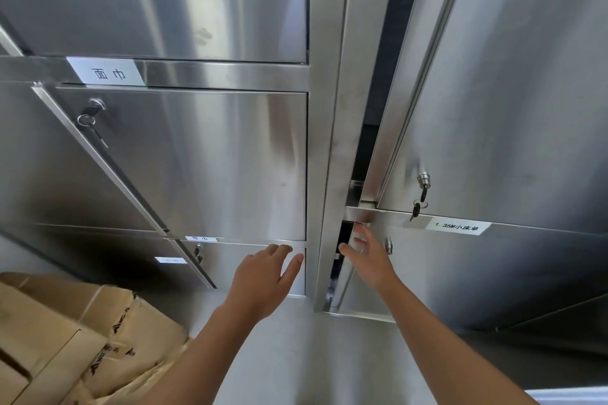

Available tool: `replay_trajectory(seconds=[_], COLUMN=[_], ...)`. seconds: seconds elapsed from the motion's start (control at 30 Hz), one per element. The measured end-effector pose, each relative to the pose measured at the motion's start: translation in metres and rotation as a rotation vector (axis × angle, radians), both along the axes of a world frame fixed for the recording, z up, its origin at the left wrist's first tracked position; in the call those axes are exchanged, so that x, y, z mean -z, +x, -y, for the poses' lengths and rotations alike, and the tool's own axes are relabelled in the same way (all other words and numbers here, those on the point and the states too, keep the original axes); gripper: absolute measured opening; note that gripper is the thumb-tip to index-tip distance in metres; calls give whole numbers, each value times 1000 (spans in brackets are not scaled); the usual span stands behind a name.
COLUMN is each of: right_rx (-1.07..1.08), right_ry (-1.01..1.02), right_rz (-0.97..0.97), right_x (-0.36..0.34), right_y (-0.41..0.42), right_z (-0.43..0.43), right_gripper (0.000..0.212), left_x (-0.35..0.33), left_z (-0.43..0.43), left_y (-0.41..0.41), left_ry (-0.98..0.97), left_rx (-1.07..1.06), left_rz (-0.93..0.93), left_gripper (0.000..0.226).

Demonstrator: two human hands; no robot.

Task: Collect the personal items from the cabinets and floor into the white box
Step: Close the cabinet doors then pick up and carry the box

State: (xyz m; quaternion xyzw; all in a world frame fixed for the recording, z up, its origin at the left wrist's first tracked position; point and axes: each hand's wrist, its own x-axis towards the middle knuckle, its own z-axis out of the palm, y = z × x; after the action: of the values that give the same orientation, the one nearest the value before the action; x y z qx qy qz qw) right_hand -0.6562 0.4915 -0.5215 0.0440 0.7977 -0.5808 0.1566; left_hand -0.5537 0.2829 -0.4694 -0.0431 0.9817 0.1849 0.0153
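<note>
On the head view, my left hand reaches out with fingers spread at the bottom-left locker door. My right hand sits on the edge of the ajar bottom-right locker door, thumb at the gap; I cannot tell whether it is gripping. Cardboard boxes lie at lower left.

I am reading a white label on a crossbar of the left cabinet: 面巾. On the right cabinet, a second label under the keyed lock is showing "1.35M小床单". Two smaller labels lower on the left cabinet are coming out too blurred for me. Dark print on the cardboard boxes is beginning with an A-like mark, otherwise illegible.
</note>
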Motion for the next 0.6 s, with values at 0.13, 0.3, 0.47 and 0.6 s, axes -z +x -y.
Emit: replay_trajectory(seconds=[0.13, 0.3, 0.47, 0.6], right_rx=[-42, -94, -274, -480], right_ry=[34, 60, 133, 200], right_rz=[11, 46, 2, -85], right_x=[0, 1, -9, -23], right_y=[6, 30, 44, 53], right_z=[14, 34, 64, 106], right_gripper=[56, 59, 53, 53], left_x=[1, 3, 4, -2], left_z=[10, 27, 48, 72], left_y=[5, 17, 41, 75], left_ry=[6, 11, 12, 14], left_rx=[-15, -74, -189, -350], left_rz=[11, 11, 40, 60], left_gripper=[67, 56, 55, 70])
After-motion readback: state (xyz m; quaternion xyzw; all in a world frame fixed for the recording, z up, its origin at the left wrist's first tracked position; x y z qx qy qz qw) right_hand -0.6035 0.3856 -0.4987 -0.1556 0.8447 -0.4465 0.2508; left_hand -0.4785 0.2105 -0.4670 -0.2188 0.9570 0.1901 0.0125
